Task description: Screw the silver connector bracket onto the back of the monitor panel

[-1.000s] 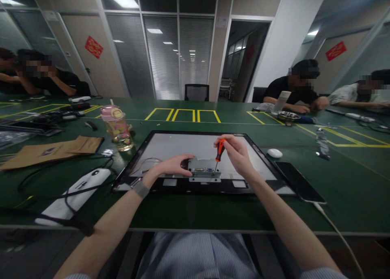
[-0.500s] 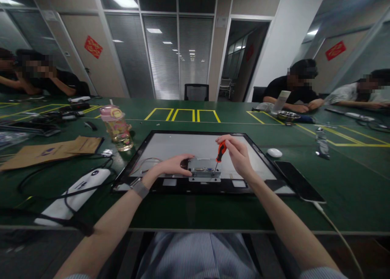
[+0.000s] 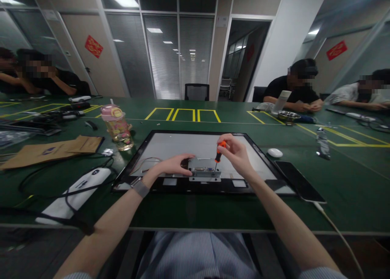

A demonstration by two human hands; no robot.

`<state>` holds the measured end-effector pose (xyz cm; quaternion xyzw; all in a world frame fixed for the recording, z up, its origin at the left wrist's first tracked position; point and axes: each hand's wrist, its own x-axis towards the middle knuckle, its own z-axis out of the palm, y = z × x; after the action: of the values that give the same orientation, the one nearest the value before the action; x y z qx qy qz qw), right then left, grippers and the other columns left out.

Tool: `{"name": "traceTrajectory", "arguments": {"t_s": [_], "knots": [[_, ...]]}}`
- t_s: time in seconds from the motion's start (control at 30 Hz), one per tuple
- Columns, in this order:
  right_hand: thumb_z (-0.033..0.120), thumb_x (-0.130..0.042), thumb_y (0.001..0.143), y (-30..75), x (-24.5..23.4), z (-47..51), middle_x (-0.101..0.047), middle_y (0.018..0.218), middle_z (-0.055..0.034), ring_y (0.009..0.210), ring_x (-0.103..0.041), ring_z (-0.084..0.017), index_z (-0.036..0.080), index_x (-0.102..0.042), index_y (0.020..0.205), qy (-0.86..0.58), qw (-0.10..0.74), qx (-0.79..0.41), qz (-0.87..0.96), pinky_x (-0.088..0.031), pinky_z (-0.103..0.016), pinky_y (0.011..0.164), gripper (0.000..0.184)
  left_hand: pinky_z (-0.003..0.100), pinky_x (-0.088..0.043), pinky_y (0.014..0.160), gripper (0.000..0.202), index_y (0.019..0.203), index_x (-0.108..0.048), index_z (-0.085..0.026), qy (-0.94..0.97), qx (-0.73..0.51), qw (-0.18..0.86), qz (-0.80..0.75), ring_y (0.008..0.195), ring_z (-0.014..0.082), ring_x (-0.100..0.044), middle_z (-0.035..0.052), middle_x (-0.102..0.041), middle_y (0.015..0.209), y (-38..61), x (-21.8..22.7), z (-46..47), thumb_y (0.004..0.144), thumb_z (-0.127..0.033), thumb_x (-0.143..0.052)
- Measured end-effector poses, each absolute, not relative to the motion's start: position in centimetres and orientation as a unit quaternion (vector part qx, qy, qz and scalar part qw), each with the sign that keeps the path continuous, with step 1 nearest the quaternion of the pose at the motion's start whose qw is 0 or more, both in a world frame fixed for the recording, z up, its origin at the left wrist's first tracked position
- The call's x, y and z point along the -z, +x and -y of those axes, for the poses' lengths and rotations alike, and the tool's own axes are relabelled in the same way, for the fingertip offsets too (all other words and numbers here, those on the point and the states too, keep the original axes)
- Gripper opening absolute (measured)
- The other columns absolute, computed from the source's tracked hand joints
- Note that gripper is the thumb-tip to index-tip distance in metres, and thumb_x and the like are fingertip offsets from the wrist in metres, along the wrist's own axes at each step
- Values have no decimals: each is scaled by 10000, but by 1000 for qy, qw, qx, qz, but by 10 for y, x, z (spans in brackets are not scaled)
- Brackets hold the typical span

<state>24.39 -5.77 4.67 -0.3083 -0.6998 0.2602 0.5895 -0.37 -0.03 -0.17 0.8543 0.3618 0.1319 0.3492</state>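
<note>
A flat display panel (image 3: 195, 142) with a black frame lies on the green table. On its near edge sits a metal bracket (image 3: 204, 175) bearing a blue VGA port and another connector. My left hand (image 3: 176, 165) grips the bracket's left end between thumb and fingers. In my right hand (image 3: 236, 151) is a screwdriver (image 3: 218, 153) with an orange and black handle, held by the fingertips near its top. The shaft points down, slightly tilted, and its tip meets the right part of the bracket; any screw there is too small to make out. Thin wires curve left of the bracket.
Right of the panel lie a phone (image 3: 300, 181) with a cable and a white mouse (image 3: 274, 153). On the left are a pink-lidded bottle (image 3: 117, 126), a brown paper envelope (image 3: 51, 151) and a white power bank-like device (image 3: 74, 195) under black cables. Several people sit across the table.
The screwdriver handle has turned a little and stands slightly more upright, and my right fingers have shifted on it. My left hand and the bracket stay in place.
</note>
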Motion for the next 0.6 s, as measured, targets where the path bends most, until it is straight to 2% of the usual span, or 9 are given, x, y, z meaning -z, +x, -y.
{"name": "traceTrajectory", "arguments": {"t_s": [0.07, 0.17, 0.23, 0.4, 0.47, 0.6], "knots": [[306, -609, 803, 244, -45, 57, -582, 873, -30, 815, -561, -173, 234, -602, 951, -312, 586, -277, 695, -472, -343, 756, 164, 359, -259, 1088, 763, 1306, -423, -225, 853, -131, 349, -365, 1282, 244, -375, 71, -402, 1403, -3, 1, 1, 641, -475, -700], [324, -485, 880, 244, -41, 53, -614, 902, -45, 852, -581, -190, 235, -567, 1064, -285, 585, -310, 693, -467, -376, 784, 220, 363, -256, 1089, 759, 1307, -422, -223, 855, -126, 344, -367, 1286, 244, -368, 75, -394, 1408, -3, -1, 2, 647, -475, -696], [326, -428, 904, 245, -41, 52, -617, 918, -48, 877, -579, -199, 236, -586, 1035, -270, 589, -308, 697, -457, -390, 801, 225, 361, -256, 1088, 754, 1306, -423, -215, 858, -125, 340, -365, 1286, 244, -368, 78, -392, 1409, -3, -1, 2, 652, -476, -692], [294, -582, 821, 246, -44, 54, -570, 909, -40, 887, -539, -197, 247, -648, 900, -298, 584, -235, 718, -450, -367, 790, 113, 347, -244, 1093, 762, 1309, -418, -213, 858, -133, 341, -360, 1293, 237, -363, 70, -398, 1408, -3, 1, 1, 646, -457, -702], [266, -612, 798, 245, -44, 56, -563, 892, -35, 849, -542, -188, 252, -646, 918, -302, 589, -224, 715, -459, -364, 765, 126, 348, -246, 1093, 764, 1310, -418, -220, 856, -134, 344, -362, 1291, 236, -365, 65, -399, 1408, -3, 2, 1, 643, -461, -703], [248, -557, 838, 244, -41, 57, -583, 921, -42, 860, -564, -187, 252, -609, 1040, -313, 591, -218, 711, -468, -373, 778, 208, 352, -250, 1092, 771, 1312, -416, -229, 853, -130, 344, -371, 1288, 242, -368, 59, -399, 1408, -3, 1, 2, 640, -477, -699]]}}
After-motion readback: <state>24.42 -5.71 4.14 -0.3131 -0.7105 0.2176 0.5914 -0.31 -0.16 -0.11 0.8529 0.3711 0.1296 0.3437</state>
